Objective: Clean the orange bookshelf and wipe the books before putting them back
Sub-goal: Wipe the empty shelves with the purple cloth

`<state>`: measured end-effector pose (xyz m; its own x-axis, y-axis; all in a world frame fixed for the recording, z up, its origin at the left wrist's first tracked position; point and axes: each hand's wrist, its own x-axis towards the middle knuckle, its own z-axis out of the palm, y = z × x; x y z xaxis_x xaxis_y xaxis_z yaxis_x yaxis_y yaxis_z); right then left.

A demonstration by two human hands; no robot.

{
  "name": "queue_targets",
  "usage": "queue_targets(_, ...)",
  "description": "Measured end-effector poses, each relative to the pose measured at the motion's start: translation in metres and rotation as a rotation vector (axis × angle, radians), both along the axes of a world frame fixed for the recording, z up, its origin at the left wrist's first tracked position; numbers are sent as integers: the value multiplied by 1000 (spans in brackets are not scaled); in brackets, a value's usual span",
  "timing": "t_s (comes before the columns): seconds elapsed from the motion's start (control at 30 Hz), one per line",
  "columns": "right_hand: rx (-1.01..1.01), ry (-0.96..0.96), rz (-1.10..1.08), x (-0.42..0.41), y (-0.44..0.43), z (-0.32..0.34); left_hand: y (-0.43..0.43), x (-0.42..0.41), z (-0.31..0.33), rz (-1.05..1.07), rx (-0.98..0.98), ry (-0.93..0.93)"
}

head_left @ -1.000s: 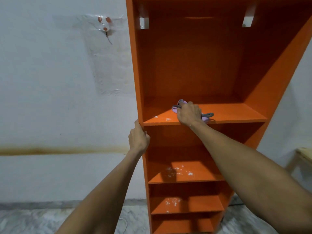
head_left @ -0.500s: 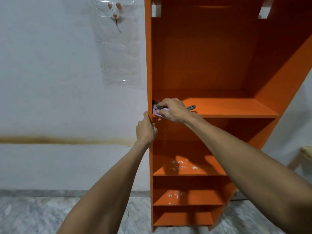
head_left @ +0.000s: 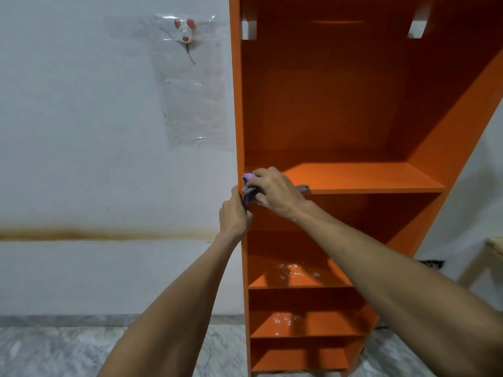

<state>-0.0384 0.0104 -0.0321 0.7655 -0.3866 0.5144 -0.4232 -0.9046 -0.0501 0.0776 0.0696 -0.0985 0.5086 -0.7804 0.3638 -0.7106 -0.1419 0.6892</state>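
The tall orange bookshelf point(head_left: 353, 104) stands against the white wall with no books on its shelves. My right hand point(head_left: 275, 191) grips a purple and grey cloth point(head_left: 249, 186) at the left front corner of the upper shelf board point(head_left: 367, 178). A grey loop of the cloth point(head_left: 303, 188) sticks out behind the hand. My left hand point(head_left: 234, 213) clasps the front edge of the bookshelf's left side panel just below that corner, touching the cloth. White dust specks lie on the two shelves below point(head_left: 294, 270). No books are in view.
A clear plastic sheet point(head_left: 190, 83) with a hook hangs on the wall left of the bookshelf. A brown stain line point(head_left: 81, 235) runs along the wall. Marble floor point(head_left: 54, 349) lies below. A pale wooden furniture edge point(head_left: 495, 246) shows at the right.
My right hand slid the cloth from the shelf's middle to its left front corner. My left hand rose slightly on the side panel. The view shifted left.
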Motion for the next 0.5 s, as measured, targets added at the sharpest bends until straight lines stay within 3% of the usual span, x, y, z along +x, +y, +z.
queue_targets(0.07, -197, 0, 2, 1, -2, -15, 0, 1, -1, -6, 5, -9)
queue_targets(0.2, -404, 47, 107, -16, -19, -17, 0, 0, -2, -11, -29, -12)
queue_targets(0.4, -418, 44, 73, -89, -42, -16, 5, -8, 1, 39, 0, 1)
queue_targets(0.5, -334, 115, -53, -124, -45, -8, 12, -14, 2, 90, -3, -74)
